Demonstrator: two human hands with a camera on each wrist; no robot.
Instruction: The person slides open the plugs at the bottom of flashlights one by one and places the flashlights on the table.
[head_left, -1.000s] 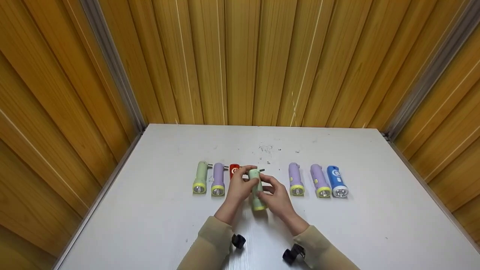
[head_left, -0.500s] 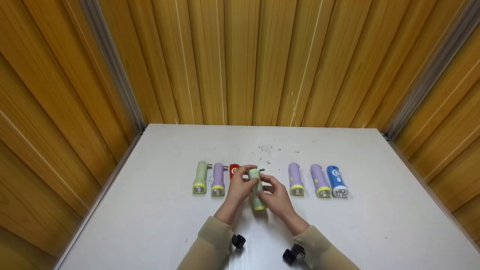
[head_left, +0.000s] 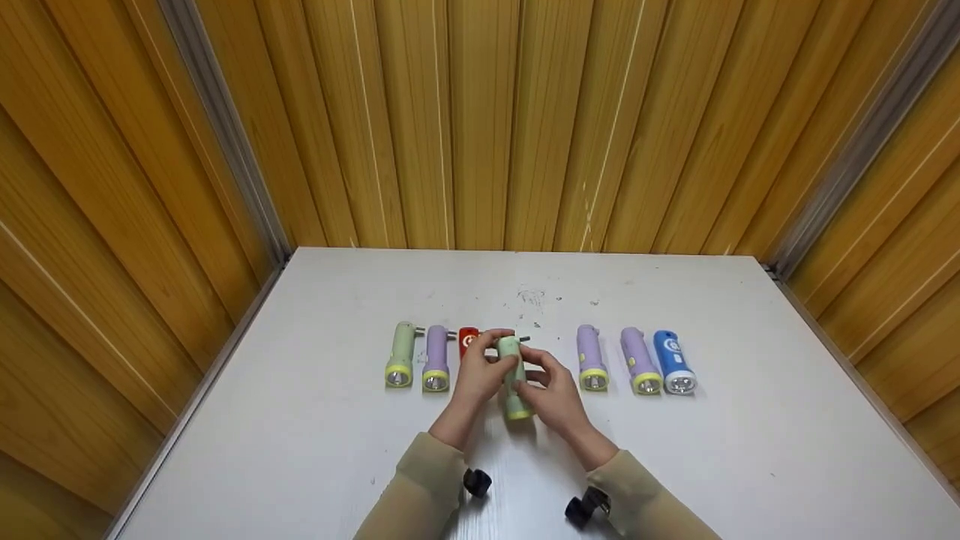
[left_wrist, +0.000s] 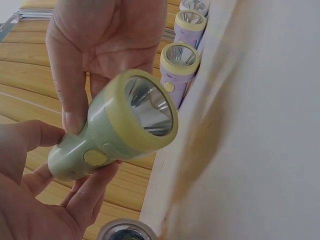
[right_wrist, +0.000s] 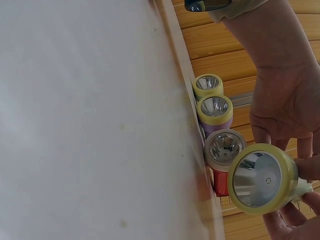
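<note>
A light green flashlight (head_left: 517,406) with a yellow rim is held between both hands above the table, its lens end towards the person. My left hand (head_left: 477,379) pinches the rear part between thumb and fingers. From the other side my right hand (head_left: 561,399) grips the body, thumb on top. A dark prong (head_left: 524,339) sticks out near the flashlight's rear end. In the left wrist view a yellow button (left_wrist: 95,157) shows on its side; the right wrist view looks into its reflector (right_wrist: 257,179). Behind the left hand lies a red flashlight (head_left: 469,340), partly hidden.
To the left lie a green flashlight (head_left: 401,354) and a purple flashlight (head_left: 436,356), prongs out. On the right are a purple flashlight (head_left: 590,352), another purple flashlight (head_left: 637,356) and a blue flashlight (head_left: 673,354). The white table (head_left: 750,450) meets wood-patterned walls (head_left: 487,127).
</note>
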